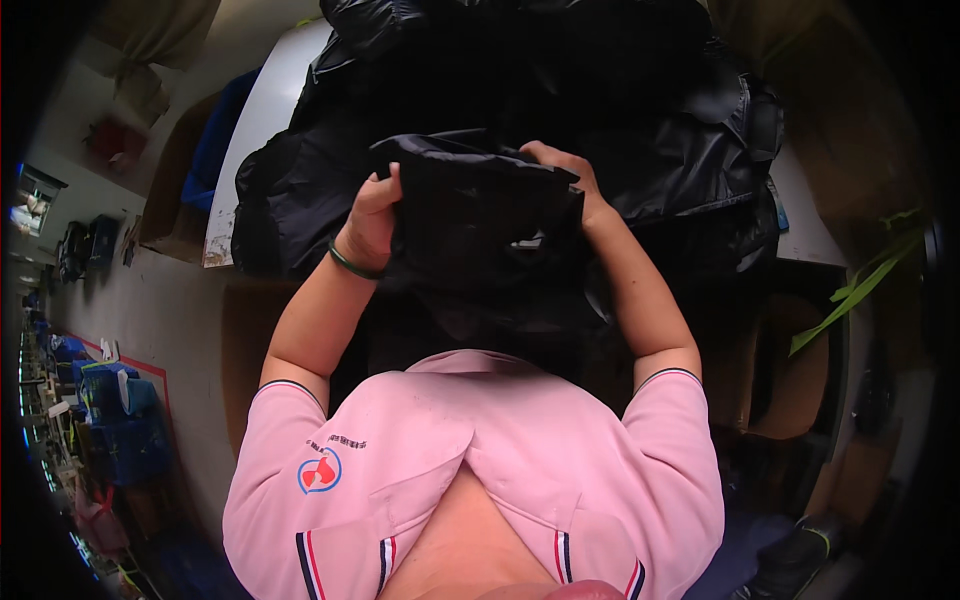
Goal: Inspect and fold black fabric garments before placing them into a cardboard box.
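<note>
Between my hands hangs a black fabric piece (470,225), its upper edge folded and held up in front of me. My left hand (370,220) grips its left side, thumb up, with a dark green bangle on the wrist. At the upper right corner my right hand (568,172) holds the same piece, its fingers partly hidden behind the cloth. A small light patch shows on the lower right of the fabric. Behind it, a heap of shiny black fabric (670,150) covers much of the white table (282,80). Dark tones hide where the piece ends below.
Left of the table stand a brown box (165,215) and a blue bin (222,135). Another brown box (785,370) is at the lower right, near green strips (850,300). Farther left, blue crates (125,430) stand on the floor by a red line.
</note>
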`<action>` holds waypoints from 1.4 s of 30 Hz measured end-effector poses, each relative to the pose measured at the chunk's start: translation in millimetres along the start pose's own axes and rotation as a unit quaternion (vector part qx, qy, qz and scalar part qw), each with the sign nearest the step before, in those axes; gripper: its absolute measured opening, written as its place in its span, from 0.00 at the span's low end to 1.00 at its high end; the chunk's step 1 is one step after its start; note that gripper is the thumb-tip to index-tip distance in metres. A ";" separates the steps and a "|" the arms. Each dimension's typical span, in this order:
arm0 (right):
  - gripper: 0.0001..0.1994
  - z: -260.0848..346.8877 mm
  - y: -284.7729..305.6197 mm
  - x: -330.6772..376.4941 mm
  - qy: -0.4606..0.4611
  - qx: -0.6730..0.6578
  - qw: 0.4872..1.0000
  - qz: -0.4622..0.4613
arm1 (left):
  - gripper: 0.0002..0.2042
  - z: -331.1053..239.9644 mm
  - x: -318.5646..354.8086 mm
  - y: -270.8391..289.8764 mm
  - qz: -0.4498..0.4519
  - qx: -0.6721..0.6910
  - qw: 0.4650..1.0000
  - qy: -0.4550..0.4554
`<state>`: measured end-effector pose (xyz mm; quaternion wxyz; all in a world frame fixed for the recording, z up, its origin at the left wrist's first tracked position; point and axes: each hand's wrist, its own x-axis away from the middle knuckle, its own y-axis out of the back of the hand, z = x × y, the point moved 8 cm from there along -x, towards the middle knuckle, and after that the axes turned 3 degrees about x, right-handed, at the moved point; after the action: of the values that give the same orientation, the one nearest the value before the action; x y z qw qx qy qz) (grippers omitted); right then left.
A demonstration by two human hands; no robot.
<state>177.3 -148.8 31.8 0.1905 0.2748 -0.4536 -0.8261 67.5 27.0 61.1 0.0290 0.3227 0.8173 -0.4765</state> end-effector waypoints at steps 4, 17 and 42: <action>0.24 14.8 68.0 42.3 0.069 0.053 0.975 -0.202 | 0.28 -39.6 16.5 21.2 -0.195 -0.054 0.976 -0.078; 0.32 -285.0 41.1 130.7 -0.457 0.196 0.867 0.013 | 0.23 -8.7 -18.6 -3.4 -0.154 -0.020 0.988 -0.026; 0.14 126.8 132.7 15.2 0.221 -0.100 0.962 -0.127 | 0.07 -95.4 -7.0 -31.2 -0.170 -0.155 0.961 -0.156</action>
<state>94.7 -144.1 196.3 0.2062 0.4853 -0.2769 -0.8033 80.5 89.0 139.2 0.1245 0.0921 0.9090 -0.3868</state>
